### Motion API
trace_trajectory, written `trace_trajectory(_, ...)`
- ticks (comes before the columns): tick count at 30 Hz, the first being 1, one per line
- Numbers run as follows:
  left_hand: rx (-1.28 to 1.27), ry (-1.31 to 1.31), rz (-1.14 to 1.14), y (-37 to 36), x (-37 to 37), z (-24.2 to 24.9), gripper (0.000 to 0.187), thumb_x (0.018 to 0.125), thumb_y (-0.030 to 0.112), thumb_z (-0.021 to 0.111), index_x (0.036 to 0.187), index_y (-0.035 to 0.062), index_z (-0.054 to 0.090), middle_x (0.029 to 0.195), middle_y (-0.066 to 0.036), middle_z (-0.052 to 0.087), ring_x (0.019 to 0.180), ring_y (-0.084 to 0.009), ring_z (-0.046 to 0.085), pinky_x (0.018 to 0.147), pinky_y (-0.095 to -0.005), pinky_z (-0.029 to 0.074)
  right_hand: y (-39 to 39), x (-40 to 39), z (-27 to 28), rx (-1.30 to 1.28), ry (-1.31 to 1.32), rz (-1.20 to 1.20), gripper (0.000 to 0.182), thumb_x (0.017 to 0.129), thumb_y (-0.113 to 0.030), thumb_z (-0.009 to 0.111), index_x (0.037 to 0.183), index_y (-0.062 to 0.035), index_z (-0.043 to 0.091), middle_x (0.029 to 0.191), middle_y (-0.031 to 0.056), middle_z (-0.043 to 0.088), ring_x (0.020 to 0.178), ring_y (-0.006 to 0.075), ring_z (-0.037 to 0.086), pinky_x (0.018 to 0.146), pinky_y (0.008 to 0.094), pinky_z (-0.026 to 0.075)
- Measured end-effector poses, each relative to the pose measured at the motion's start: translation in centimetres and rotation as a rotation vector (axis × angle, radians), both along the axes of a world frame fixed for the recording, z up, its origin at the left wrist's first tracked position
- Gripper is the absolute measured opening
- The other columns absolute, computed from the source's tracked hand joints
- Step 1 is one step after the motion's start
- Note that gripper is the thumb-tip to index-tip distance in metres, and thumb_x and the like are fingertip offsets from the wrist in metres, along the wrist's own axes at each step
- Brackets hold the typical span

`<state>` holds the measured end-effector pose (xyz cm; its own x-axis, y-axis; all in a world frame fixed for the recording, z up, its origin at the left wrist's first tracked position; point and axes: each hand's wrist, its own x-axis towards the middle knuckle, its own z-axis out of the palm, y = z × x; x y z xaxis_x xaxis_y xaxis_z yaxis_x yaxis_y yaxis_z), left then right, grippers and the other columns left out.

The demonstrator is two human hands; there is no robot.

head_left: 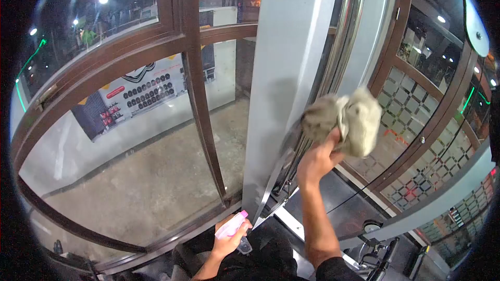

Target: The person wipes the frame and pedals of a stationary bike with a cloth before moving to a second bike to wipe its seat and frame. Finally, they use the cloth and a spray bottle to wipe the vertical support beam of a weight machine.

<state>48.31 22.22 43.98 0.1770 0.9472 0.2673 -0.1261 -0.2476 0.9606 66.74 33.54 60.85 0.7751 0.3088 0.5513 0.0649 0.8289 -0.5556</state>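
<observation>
A crumpled pale beige cloth (360,122) is gripped in my right hand (319,162), raised in front of the grey pillar (284,73) and the shiny metal rods beside it. The cloth is slightly blurred, and a darker, dirty-looking part hangs to its left. Lower down, near the foot of the pillar, my left hand (228,240) is wrapped round a spray bottle with a pink top (232,225). The rest of the bottle is partly hidden by my fingers.
Brown-framed glass windows (195,99) stand at the left, with a poster (138,96) on a low wall beyond. At the right are glass panels with a square pattern (411,109). Gym equipment with a round dial (372,226) stands at the lower right.
</observation>
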Motion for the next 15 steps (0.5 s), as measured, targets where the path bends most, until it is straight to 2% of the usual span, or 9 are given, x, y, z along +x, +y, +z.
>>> trace_trajectory(3, -0.045, 0.005, 0.017, -0.3, -0.1, 0.2, 0.014, 0.09, 0.012, 0.061, 0.088, -0.0009, 0.065, 0.079, -0.005, 0.065, 0.062, -0.0089, 0.059, 0.054, -0.0231, 0.048, 1.9, 0.8, 2.3, -0.012, -0.478, -0.119, 0.031, 0.091, -0.006, 0.054, 0.12, 0.0027, 0.05, 0.117, 0.012, 0.055, 0.103, 0.0192, 0.054, 0.09, 0.0304, 0.042)
trace_trajectory(5, -0.08, 0.042, 0.028, -0.3, -0.3, 0.0, 0.014, 0.09, 0.013, 0.062, 0.088, -0.0009, 0.065, 0.079, -0.005, 0.066, 0.062, -0.0088, 0.059, 0.054, -0.0233, 0.048, 2.6, -0.2, 2.9, -0.005, -0.761, -0.356, 0.045, 0.086, -0.004, 0.058, 0.129, 0.0001, 0.046, 0.122, 0.0139, 0.055, 0.107, 0.022, 0.056, 0.093, 0.0317, 0.041)
trace_trajectory(7, -0.065, 0.006, 0.022, -0.3, -0.5, -0.6, 0.014, 0.09, 0.012, 0.062, 0.089, -0.0011, 0.064, 0.08, -0.006, 0.066, 0.062, -0.0088, 0.059, 0.055, -0.0232, 0.049, 2.2, -0.7, 0.3, 0.0, -0.811, -0.317, 0.056, 0.082, -0.003, 0.062, 0.134, -0.0015, 0.042, 0.126, 0.0162, 0.054, 0.111, 0.0244, 0.056, 0.096, 0.0343, 0.041)
trace_trajectory(8, -0.054, -0.015, 0.023, -0.1, -0.5, -0.8, 0.013, 0.09, 0.012, 0.062, 0.09, -0.0012, 0.064, 0.08, -0.006, 0.066, 0.062, -0.0088, 0.059, 0.055, -0.0232, 0.049, 2.2, -1.0, -2.1, -0.04, -0.725, -0.199, 0.059, 0.079, -0.003, 0.065, 0.133, -0.0006, 0.043, 0.125, 0.0191, 0.055, 0.113, 0.0281, 0.055, 0.099, 0.0369, 0.04)
trace_trajectory(9, -0.07, -0.021, 0.032, 0.0, -0.5, -1.0, 0.013, 0.09, 0.011, 0.061, 0.09, -0.0014, 0.064, 0.08, -0.005, 0.066, 0.062, -0.0088, 0.059, 0.056, -0.0232, 0.049, 1.3, -1.2, -3.7, -0.046, -0.817, -0.311, 0.06, 0.077, -0.003, 0.067, 0.133, 0.0006, 0.043, 0.124, 0.0211, 0.055, 0.115, 0.0313, 0.055, 0.1, 0.0376, 0.039)
trace_trajectory(10, -0.088, -0.027, 0.039, 0.0, -0.5, -1.2, 0.013, 0.09, 0.011, 0.061, 0.091, -0.0015, 0.064, 0.081, -0.005, 0.066, 0.063, -0.0089, 0.059, 0.056, -0.0232, 0.05, 0.8, -1.1, -7.5, -0.074, -0.841, -0.218, 0.059, 0.077, -0.007, 0.068, 0.13, 0.0027, 0.045, 0.124, 0.0229, 0.055, 0.117, 0.0341, 0.053, 0.102, 0.039, 0.038)
trace_trajectory(12, -0.103, -0.011, 0.044, 0.2, -0.4, -1.0, 0.012, 0.09, 0.009, 0.06, 0.092, -0.0019, 0.063, 0.081, -0.005, 0.066, 0.064, -0.0089, 0.059, 0.057, -0.0232, 0.051, -1.0, -0.6, -13.9, -0.245, -0.968, -0.261, 0.057, 0.072, -0.012, 0.072, 0.124, 0.0029, 0.051, 0.119, 0.0222, 0.057, 0.115, 0.0357, 0.054, 0.101, 0.041, 0.038)
trace_trajectory(14, -0.105, -0.017, 0.032, 0.4, -0.2, -0.9, 0.012, 0.09, 0.009, 0.06, 0.093, -0.0016, 0.063, 0.081, -0.005, 0.066, 0.064, -0.0088, 0.059, 0.057, -0.0232, 0.05, -2.7, -0.9, -19.2, -0.338, -0.849, -0.064, 0.06, 0.068, -0.012, 0.074, 0.123, 0.0018, 0.051, 0.115, 0.0195, 0.058, 0.112, 0.0315, 0.054, 0.098, 0.0404, 0.04)
trace_trajectory(15, -0.107, -0.018, 0.026, 0.4, -0.1, -0.8, 0.012, 0.09, 0.009, 0.06, 0.093, -0.0015, 0.063, 0.082, -0.005, 0.066, 0.064, -0.0087, 0.059, 0.057, -0.0233, 0.05, -3.5, -1.0, -19.7, -0.389, -0.704, -0.026, 0.05, 0.075, -0.01, 0.066, 0.122, 0.0018, 0.052, 0.116, 0.0191, 0.058, 0.111, 0.0302, 0.055, 0.097, 0.0388, 0.04)
